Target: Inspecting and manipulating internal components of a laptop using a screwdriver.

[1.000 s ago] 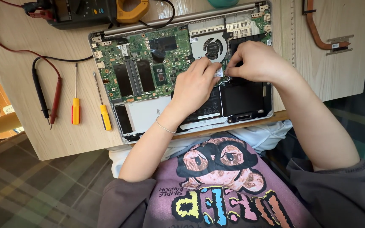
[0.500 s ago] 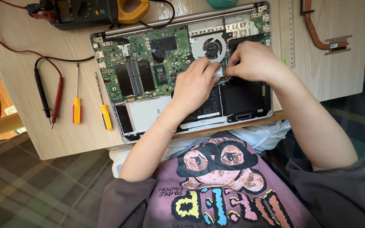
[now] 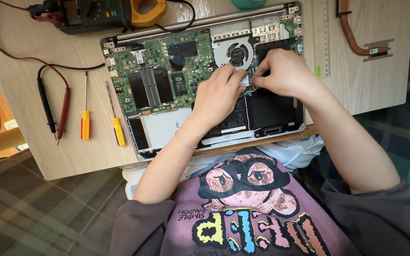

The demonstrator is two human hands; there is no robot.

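Head view. Opened silver laptop base (image 3: 167, 135), back cover off, lay on the pale wooden table (image 3: 34, 142); it held a green circuit board (image 3: 157, 71), a round cooling fan (image 3: 237, 53) at 12 o'clock from the hands, and a flat black battery pack (image 3: 271, 111) at 6 o'clock from them.

Left hand (image 3: 217, 95): fingers curled, tips pinched on a small white-labelled card (image 3: 244, 81) just below the fan. Right hand (image 3: 283, 73): fingers bent close, tips meeting the same card from 3 o'clock; which hand bore the grip could not be told.

At 9 o'clock of the laptop, apart from it: two yellow-handled screwdrivers (image 3: 86, 124), then a red and a black meter probe (image 3: 53, 106). At 11 o'clock: a dark clamp meter with orange jaw (image 3: 105, 14). At 2 o'clock: a bent copper heat pipe (image 3: 357, 35), beside a clear ruler (image 3: 323, 42).
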